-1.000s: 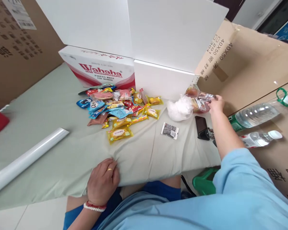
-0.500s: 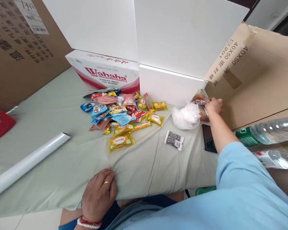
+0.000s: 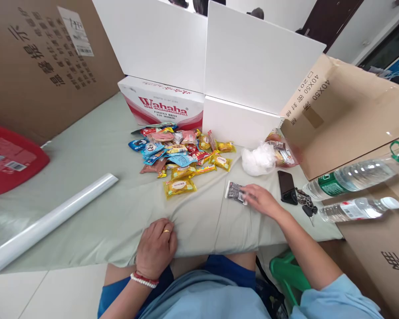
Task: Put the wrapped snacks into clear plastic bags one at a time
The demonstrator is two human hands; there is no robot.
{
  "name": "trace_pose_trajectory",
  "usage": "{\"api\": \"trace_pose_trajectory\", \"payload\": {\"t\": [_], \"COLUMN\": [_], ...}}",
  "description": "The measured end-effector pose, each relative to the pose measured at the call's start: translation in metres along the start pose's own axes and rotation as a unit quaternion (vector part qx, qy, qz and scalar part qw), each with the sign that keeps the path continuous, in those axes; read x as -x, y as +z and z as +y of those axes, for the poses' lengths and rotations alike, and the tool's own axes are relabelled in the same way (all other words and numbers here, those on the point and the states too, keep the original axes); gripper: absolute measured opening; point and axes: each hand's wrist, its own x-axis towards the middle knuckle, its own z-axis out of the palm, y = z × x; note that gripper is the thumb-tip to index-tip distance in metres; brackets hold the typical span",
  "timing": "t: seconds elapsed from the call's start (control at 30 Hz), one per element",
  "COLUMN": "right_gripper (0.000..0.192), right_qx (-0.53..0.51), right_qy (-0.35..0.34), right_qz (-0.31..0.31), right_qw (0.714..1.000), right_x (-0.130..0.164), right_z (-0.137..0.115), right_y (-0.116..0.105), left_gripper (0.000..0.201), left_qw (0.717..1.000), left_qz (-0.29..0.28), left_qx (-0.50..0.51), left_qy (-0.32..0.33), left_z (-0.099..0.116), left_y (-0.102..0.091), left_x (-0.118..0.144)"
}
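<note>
My right hand (image 3: 261,200) is over the cloth, its blurred fingers stretched out across the right end of a small dark packet (image 3: 233,192) with a pale border. The packet lies flat. At the front edge, my left hand (image 3: 158,243) rests with its fingers curled together, and nothing shows in them. Ahead of it is a heap of wrapped snacks (image 3: 182,160), with a yellow snack packet (image 3: 179,188) nearest to me. Behind my right hand sit a crumpled white plastic bag (image 3: 258,160) and a clear bag of packaged food (image 3: 283,153).
A Wahaba carton (image 3: 166,106) and white panels (image 3: 242,122) stand at the back. To the right are a phone (image 3: 287,187), keys (image 3: 306,204) and two water bottles (image 3: 352,179). A plastic-film roll (image 3: 53,221) and red container (image 3: 13,161) are left.
My right hand has moved from the clear food bag leftward and nearer to me, onto the dark packet. The camera view has shifted; my left hand stays at the table's front edge.
</note>
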Motion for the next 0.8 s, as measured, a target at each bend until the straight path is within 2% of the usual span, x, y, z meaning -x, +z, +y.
{"api": "trace_pose_trajectory", "payload": {"t": [0.03,0.1,0.2,0.27,0.33,0.4,0.47,0.53,0.57,0.63,0.67,0.73,0.77,0.8], "right_gripper": [0.035,0.034,0.033,0.035,0.029,0.020,0.018,0.021,0.024,0.029,0.029,0.024,0.019,0.014], "right_qx": [0.011,0.049,0.094,0.093,0.080,0.067,0.006,-0.151,-0.250,-0.410,-0.449,-0.447,-0.410,-0.357], "right_qy": [0.020,0.076,0.149,0.190,0.214,0.213,0.183,0.143,0.130,0.133,0.145,0.155,0.142,0.112], "right_qz": [0.032,0.145,0.302,0.327,0.303,0.304,0.371,0.430,0.430,0.355,0.311,0.261,0.245,0.227], "right_qw": [0.999,0.985,0.937,0.921,0.925,0.926,0.910,0.879,0.858,0.830,0.825,0.841,0.867,0.899], "right_x": [-0.006,-0.023,-0.056,-0.080,-0.099,-0.108,-0.105,-0.090,-0.080,-0.053,-0.039,-0.009,0.004,0.016], "right_z": [0.003,0.012,0.035,0.050,0.058,0.055,0.039,0.011,-0.006,-0.043,-0.062,-0.096,-0.112,-0.126], "right_y": [-0.009,-0.035,-0.073,-0.090,-0.100,-0.105,-0.106,-0.100,-0.093,-0.068,-0.051,-0.013,0.007,0.025], "left_gripper": [0.013,0.013,0.013,0.013,0.013,0.014,0.014,0.016,0.017,0.018,0.018,0.016,0.016,0.017], "left_qw": [1.000,1.000,1.000,1.000,1.000,1.000,0.999,0.999,0.997,0.986,0.973,0.923,0.884,0.833], "left_qz": [-0.001,-0.002,-0.007,-0.006,-0.005,-0.007,-0.010,-0.007,0.000,0.034,0.055,0.077,0.063,0.027], "left_qx": [-0.003,-0.007,-0.003,0.001,0.002,0.004,0.010,0.033,0.057,0.135,0.183,0.298,0.363,0.441], "left_qy": [0.000,-0.006,-0.016,-0.019,-0.021,-0.026,-0.033,-0.043,-0.051,-0.090,-0.127,-0.230,-0.287,-0.333], "left_z": [0.000,0.001,0.003,0.004,0.004,0.005,0.005,0.004,0.003,0.005,0.007,0.016,0.022,0.029], "left_y": [0.000,0.000,0.001,0.002,0.002,0.002,0.003,0.006,0.006,0.005,0.003,-0.007,-0.014,-0.021], "left_x": [0.000,0.000,0.002,0.003,0.004,0.005,0.006,0.006,0.007,0.008,0.008,0.007,0.006,0.004]}}
